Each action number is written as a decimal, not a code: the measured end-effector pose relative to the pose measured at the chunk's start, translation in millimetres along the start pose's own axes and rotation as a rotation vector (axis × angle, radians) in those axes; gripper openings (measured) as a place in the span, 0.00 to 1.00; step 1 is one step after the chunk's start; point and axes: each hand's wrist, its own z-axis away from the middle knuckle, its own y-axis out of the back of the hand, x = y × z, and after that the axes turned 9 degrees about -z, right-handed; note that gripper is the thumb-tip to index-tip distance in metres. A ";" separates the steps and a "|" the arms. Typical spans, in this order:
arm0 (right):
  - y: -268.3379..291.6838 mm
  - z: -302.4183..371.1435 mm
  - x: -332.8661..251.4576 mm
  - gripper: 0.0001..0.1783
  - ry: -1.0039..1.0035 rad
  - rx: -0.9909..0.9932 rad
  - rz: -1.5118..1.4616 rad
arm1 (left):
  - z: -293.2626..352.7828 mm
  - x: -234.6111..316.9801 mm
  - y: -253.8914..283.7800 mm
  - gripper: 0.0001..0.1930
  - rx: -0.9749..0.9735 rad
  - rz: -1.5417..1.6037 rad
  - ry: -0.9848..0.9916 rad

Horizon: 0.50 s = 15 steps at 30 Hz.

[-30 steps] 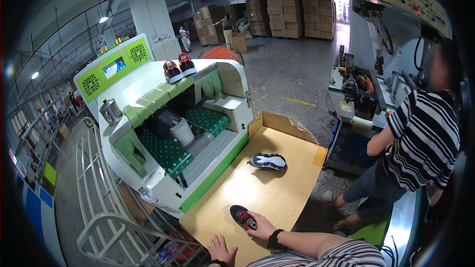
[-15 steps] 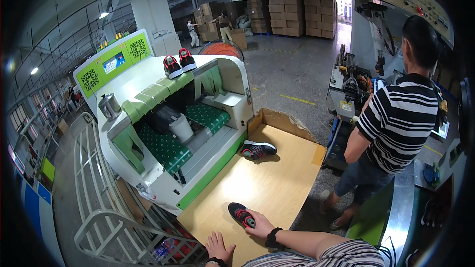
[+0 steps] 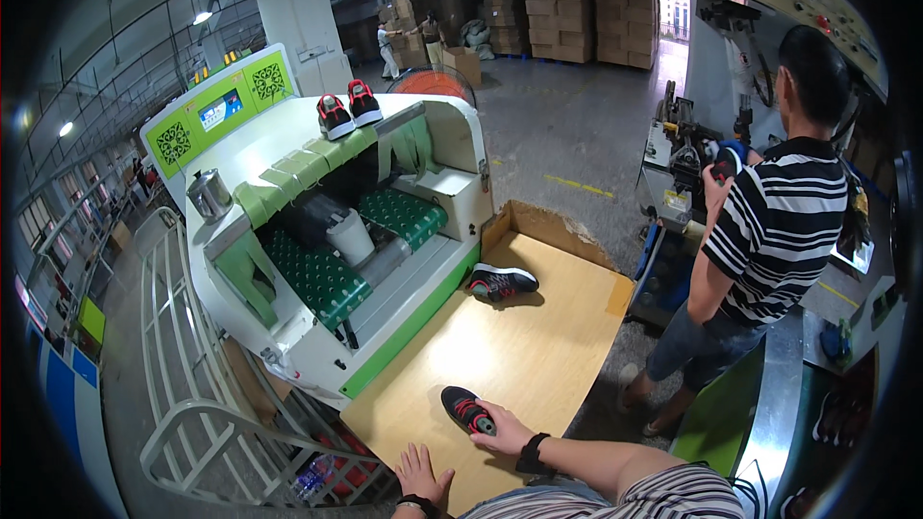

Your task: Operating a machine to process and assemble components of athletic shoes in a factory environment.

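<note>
Hands, two, as I follow them through the head view. Right hand [image 3: 502, 430]: lower centre of the frame, thumb and fingers closed about the heel end of a black shoe with red trim [image 3: 461, 407]. Left hand [image 3: 421, 474]: holding nothing visible, palm down, fingers spread, resting at the near edge of the worktop [image 3: 548, 356], lower left of the shoe.

Held shoe: on the worktop, toe toward the upper left, heel partly hidden by the fingers; whether its sole bears fully on the surface I cannot tell.

Second shoe [image 3: 507, 283]: dark, pale sole, lying loose further up the worktop, close beside the machine [image 3: 288, 125], well apart from both hands.

Machine: white and green, left of centre; dotted green belt [image 3: 409, 219] in its opening; pair of shoes [image 3: 335, 117] and metal pot [image 3: 210, 194] on top.

Co-worker [image 3: 784, 231]: right side of the frame.

Step in hand, by my judgement: one shoe gripped and steadied. Any move from this pose calls, I judge, for a firm heel hold and clearance from the left fingers.
</note>
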 end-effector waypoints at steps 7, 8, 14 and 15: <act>80.8 -69.6 50.3 0.39 -0.080 0.148 0.264 | 3.7 1.2 7.7 0.53 -0.022 -0.013 0.018; 98.7 -86.2 85.0 0.40 -0.099 0.281 0.321 | -0.1 4.9 12.2 0.53 -0.024 -0.002 0.009; 197.4 -176.9 106.4 0.51 -0.450 0.578 0.446 | 3.0 3.6 12.1 0.52 -0.076 0.020 0.022; 208.7 -190.1 101.4 0.54 -0.462 0.611 0.401 | 1.4 5.4 14.1 0.52 -0.085 0.023 0.027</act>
